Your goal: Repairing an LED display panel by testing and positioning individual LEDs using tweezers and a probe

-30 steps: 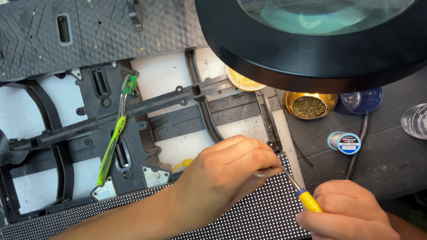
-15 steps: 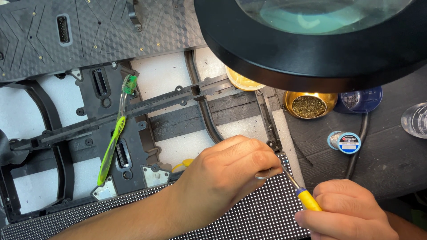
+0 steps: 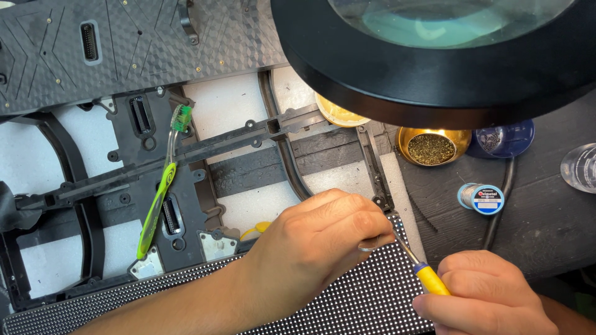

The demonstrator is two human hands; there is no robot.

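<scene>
A: Quick pass, nearest first. Right hand [image 3: 487, 298] sits at the bottom edge, fingers [image 3: 472, 276] curled tight round a yellow-handled soldering iron [image 3: 428, 276]. Thin metal shaft runs up and away from those fingers toward the left hand.

B: Tip visible?

A: No, it goes under the left fingers; can't tell what it touches. Left hand [image 3: 316, 239] sits just beyond and beside the right one, fingers [image 3: 357, 220] bent narrow, pinching something small and silvery [image 3: 372, 243] at their tips. Too small to name it.

B: What's under the hands?

A: Dotted LED panel [image 3: 347, 304], dark with a white dot grid, lying flat beneath both hands. Left fingertips are over its far corner; forearm crosses it.

B: Further out?

A: Past the left knuckles, a black plastic frame [image 3: 248, 139] over white foam. Well off from the left fingers, a green and yellow toothbrush [image 3: 158, 198] lies along the frame, bristles at the far end. Beyond the right fingers, on the dark bench [image 3: 546, 223], a small solder spool [image 3: 483, 198] beside a black cable [image 3: 500, 205]. Further on, a brass wool tip cleaner [image 3: 433, 147] in a gold cup, a blue-rimmed dish [image 3: 506, 138] next to it.

B: And the top?

A: Round magnifier lamp [image 3: 434, 62], black rim, hanging over everything, farthest from the fingers.
</scene>
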